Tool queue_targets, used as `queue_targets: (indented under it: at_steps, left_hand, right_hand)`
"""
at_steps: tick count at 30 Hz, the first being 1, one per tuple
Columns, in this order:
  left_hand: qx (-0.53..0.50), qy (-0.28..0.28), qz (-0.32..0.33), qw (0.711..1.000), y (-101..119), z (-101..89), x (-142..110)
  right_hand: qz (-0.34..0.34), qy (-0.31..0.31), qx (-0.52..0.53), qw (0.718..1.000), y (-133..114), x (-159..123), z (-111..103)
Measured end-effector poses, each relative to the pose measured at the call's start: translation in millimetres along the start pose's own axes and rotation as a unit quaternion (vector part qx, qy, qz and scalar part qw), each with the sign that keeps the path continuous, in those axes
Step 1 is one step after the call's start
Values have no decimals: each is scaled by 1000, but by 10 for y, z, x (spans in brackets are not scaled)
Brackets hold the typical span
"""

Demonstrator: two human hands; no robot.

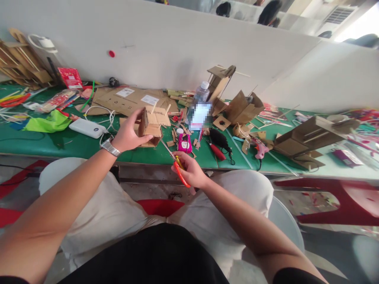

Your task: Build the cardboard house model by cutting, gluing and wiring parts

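My left hand [130, 132] grips a small cardboard box piece [151, 127], held up over the near edge of the green table [41, 144]. A silver watch [110, 148] sits on that wrist. My right hand [191, 169] is closed on a pair of scissors with red-orange handles [180, 170]. Their blades point up and left toward the lower side of the cardboard piece. Both hands hover just in front of the table edge, above my lap.
The table holds flat cardboard sheets [130, 100], a water bottle [199, 104], a white power bank [88, 128], a pink tape dispenser [184, 144], a glue gun [260, 150] and cardboard models [310, 138]. A red stool [340, 201] stands right. White partition behind.
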State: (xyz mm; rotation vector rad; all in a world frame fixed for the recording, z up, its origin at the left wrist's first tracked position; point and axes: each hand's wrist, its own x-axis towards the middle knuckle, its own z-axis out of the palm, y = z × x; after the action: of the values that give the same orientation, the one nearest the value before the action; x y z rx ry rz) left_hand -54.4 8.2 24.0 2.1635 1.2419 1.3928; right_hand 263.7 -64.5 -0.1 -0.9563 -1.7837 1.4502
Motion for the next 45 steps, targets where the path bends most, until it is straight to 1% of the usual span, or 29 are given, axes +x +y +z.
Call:
queue_targets:
  at_steps: [2,4,7,10,14,19,25,29,34,37,39,42,43,45]
  left_hand:
    - [8,-32,3,999,34,-53,4]
    - [9,-67,3,998,69,-83,9]
    - [-1,-118,1,993,92,-83,14]
    - [-26,-150,-3,988,75,-43,12]
    - [-28,-154,-7,988,44,8,1]
    - [-39,-173,-15,984,40,6,7]
    - [-28,-171,-6,985,55,-7,15]
    - [-23,-173,-18,985,41,5,11]
    - [-34,-184,-22,982,59,10,11]
    - [0,-194,-26,981,127,1,12]
    - [34,-196,-11,980,187,-13,16]
    - [93,-174,22,980,283,-53,7]
    - [116,-158,19,980,317,-70,-10]
    - [163,-109,-18,980,392,-100,-77]
  right_hand:
    - [-23,33,-110,993,-53,-13,-64]
    - [-32,52,-197,978,-112,-29,-131]
    - [-66,85,-277,955,-172,-42,-204]
    - [-88,110,-311,940,-178,-33,-238]
    - [-82,124,-334,931,-139,-18,-271]
    - [-76,136,-362,919,-102,-30,-321]
    - [-73,119,-396,907,-92,-31,-318]
    - [-62,97,-423,899,-88,-24,-300]
    - [-63,97,-478,871,-116,-35,-284]
    - [-63,101,-511,852,-153,-47,-274]
    - [-56,101,-526,843,-176,-50,-266]
    - [-46,98,-531,840,-193,-48,-250]
    - [-43,97,-529,842,-192,-46,-244]
    - [-40,98,-523,846,-182,-42,-231]
